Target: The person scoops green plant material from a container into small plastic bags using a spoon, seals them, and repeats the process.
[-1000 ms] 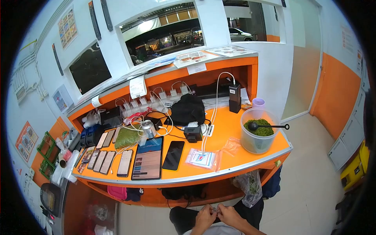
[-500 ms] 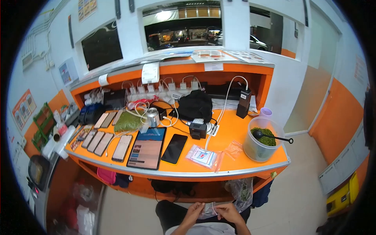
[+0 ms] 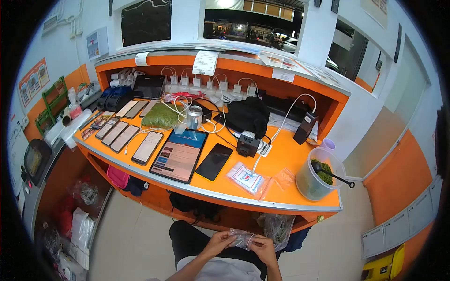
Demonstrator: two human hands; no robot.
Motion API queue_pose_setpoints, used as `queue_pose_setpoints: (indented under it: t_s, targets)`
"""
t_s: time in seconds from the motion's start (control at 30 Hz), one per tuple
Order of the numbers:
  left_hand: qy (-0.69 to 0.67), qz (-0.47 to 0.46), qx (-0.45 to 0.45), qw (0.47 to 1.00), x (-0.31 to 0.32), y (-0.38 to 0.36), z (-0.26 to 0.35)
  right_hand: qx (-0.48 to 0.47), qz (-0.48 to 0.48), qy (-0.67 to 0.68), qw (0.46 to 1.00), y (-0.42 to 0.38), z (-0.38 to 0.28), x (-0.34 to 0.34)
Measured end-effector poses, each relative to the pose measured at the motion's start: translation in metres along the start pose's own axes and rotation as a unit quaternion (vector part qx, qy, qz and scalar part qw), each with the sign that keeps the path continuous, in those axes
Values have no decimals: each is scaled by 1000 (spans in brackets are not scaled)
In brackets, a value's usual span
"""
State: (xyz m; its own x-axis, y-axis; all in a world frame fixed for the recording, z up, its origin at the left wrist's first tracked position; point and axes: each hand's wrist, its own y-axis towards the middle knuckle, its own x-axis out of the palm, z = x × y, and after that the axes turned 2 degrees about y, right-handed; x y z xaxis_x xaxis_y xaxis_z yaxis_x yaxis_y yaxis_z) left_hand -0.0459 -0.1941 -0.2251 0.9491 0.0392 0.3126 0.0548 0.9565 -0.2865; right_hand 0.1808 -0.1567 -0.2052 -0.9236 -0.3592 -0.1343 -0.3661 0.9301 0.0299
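Observation:
Above my lap, my left hand (image 3: 219,243) pinches one side of a small clear plastic bag (image 3: 242,240). The fingers of my right hand (image 3: 264,249) are closed on the bag's other side. Whatever the bag holds is too small to make out. Beyond my hands, the orange counter (image 3: 276,161) carries a stack of small printed bags (image 3: 247,179), a black phone (image 3: 214,161) and a tablet (image 3: 179,155). To the right stands a translucent tub (image 3: 309,184) of green shredded material, with a black spoon (image 3: 339,178) resting in it.
Several phones (image 3: 147,147) lie at the counter's left, near a bag of green material (image 3: 163,115) and a can (image 3: 194,117). Chargers and cables run along the back shelf. Under the counter hangs a clear plastic bag (image 3: 278,228). A yellow box (image 3: 384,266) is low at right.
The view has turned and tilted, so the counter appears rotated. Both hands still hold the small bag, which now shows more spread out between them.

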Motion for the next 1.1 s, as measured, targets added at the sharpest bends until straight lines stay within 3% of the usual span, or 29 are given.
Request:
queue_pose_setpoints:
  t_s: [0.2, 0.23, 0.3, 0.43, 0.57, 0.7, 0.73, 0.77, 0.8, 0.87, 0.9, 0.97, 1.1]
  targets:
    - [-12, 11, -8, 1000, -17, 11, -6, 57, 35, -99, 993, 8, -35, 7]
    - [-16, 10, -9, 1000, -18, 12, -1, 67, 49, -92, 992, 9, -34, 11]
    - [-6, -15, -15, 1000, -17, 11, 4, -25, 11, -23, 999, 13, -31, 18]
    - [15, 15, -4, 1000, -15, 12, 7, 55, 4, 64, 996, 11, -21, 24]
    - [-19, 19, -4, 1000, -36, 18, 2, 67, 89, -3, 994, 13, -7, 20]
    - [79, 66, 9, 995, -56, 19, 12, 31, 64, -65, 995, 11, -38, 4]
    - [234, 68, 124, 962, -42, 14, 29, 31, 71, -63, 995, 12, -45, 1]
    - [379, 66, 237, 892, -25, 9, 46, 6, 37, -102, 994, 13, -50, -2]
    - [383, 59, 235, 891, -4, 3, 62, -18, 2, -140, 990, 12, -52, -3]
    - [473, -90, 259, 837, 33, -6, 83, 3, -42, -162, 986, 12, -54, 0]
    - [476, -94, 260, 835, 35, -3, 83, 20, -93, -190, 977, 13, -54, 2]
    - [488, -203, 133, 839, 39, 6, 79, 23, -95, -193, 976, 15, -53, 1]
    - [444, -220, 133, 858, 40, 18, 76, 14, -71, -164, 984, 10, -61, -12]
